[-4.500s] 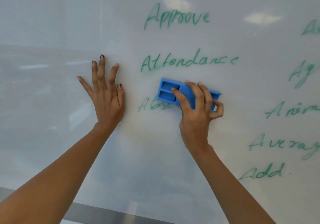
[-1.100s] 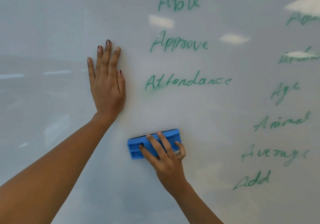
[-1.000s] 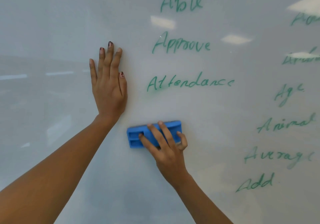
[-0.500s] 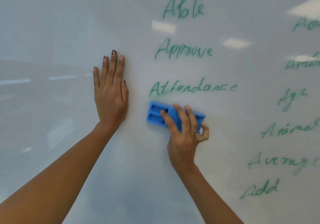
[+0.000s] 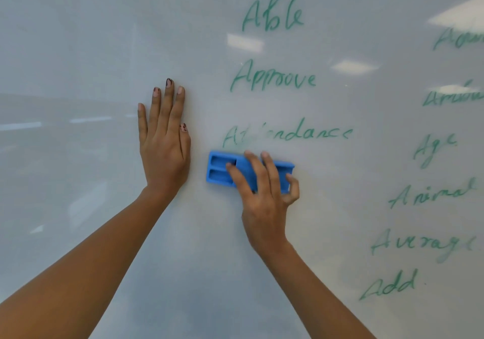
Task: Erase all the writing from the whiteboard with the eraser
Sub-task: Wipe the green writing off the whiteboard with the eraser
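Whiteboard [image 5: 78, 50] filling the whole view, glossy and pale, reflecting ceiling lights. Nearest the camera, two bare forearms reaching up and forward from the bottom edge. Left hand [image 5: 163, 153] lying flat against the board, fingers stretched out and together, gripping nothing, chipped dark polish showing on the nails. Just beside it, right hand [image 5: 264, 200] pressing the eraser [image 5: 222, 172] against the board, fingers draped over the blue body and curling around its upper edge, thumb seemingly tucked at the right end, though hard telling there. Eraser lying nearly level, tilting slightly down to the right, two recessed slots showing on the bare left end, top edge sitting just under the word "Attendance" [image 5: 301, 134]. First letters of that word looking smeared and faint, the rest reading clearly. Farther up in the same column, "Approve" [image 5: 273, 78] and then "Able" [image 5: 272, 14] in green marker. Off to the right, a second column running "Age" [image 5: 434, 147], "Animal" [image 5: 432, 194], "Average" [image 5: 419, 244], "Add" [image 5: 390, 286], with more words above being cut off by the frame edge and blurring.
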